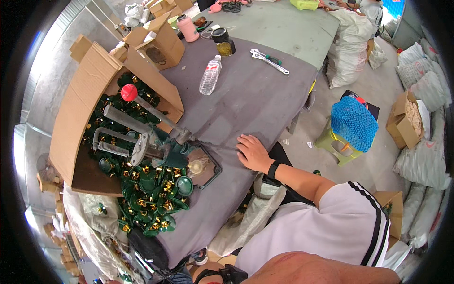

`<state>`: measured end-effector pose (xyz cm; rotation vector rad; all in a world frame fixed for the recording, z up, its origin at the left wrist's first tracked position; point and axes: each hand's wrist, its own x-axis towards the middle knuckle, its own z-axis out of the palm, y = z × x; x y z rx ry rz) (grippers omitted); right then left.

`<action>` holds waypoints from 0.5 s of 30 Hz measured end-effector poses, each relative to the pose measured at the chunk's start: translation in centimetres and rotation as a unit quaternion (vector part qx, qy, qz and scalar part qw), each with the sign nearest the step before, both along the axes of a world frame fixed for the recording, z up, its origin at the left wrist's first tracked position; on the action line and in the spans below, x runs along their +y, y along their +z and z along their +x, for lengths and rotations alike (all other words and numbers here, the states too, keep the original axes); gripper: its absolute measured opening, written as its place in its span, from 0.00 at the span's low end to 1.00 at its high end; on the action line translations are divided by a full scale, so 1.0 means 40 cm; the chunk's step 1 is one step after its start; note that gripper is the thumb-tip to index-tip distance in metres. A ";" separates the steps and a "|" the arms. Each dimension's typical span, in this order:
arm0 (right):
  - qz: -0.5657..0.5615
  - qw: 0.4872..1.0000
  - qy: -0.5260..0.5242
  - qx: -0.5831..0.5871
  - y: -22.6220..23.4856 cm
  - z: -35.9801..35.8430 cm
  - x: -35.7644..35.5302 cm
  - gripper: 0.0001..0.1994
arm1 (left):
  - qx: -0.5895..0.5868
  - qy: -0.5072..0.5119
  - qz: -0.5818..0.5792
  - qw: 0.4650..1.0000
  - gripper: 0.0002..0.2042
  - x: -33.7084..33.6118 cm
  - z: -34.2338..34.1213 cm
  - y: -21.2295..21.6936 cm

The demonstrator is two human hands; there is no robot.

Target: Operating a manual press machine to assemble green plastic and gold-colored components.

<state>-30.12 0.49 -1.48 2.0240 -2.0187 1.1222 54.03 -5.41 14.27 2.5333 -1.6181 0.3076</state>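
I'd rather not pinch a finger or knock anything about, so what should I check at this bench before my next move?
1. Right hand apart from the lever machine: ok; it lies open and empty on the grey table.
2. Left hand away from the machine: cannot tell; I can't make it out.
3. Red knob free of hands: ok; nothing grips it.
4. Green pieces contained in the cardboard box: not ok; many lie heaped outside it.
5. Wrench apart from the machine: ok; it lies farther up the table.
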 end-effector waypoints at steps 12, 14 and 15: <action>-0.003 1.000 0.001 -0.006 0.000 -0.001 0.001 0.13 | 0.007 0.005 0.001 1.000 0.15 0.018 -0.016 -0.019; -0.012 1.000 0.000 -0.010 0.001 -0.002 0.001 0.13 | 0.006 0.000 0.002 1.000 0.15 0.014 -0.020 -0.019; -0.013 1.000 0.000 -0.009 0.001 -0.002 0.002 0.13 | 0.004 -0.001 0.004 1.000 0.15 0.011 -0.021 -0.019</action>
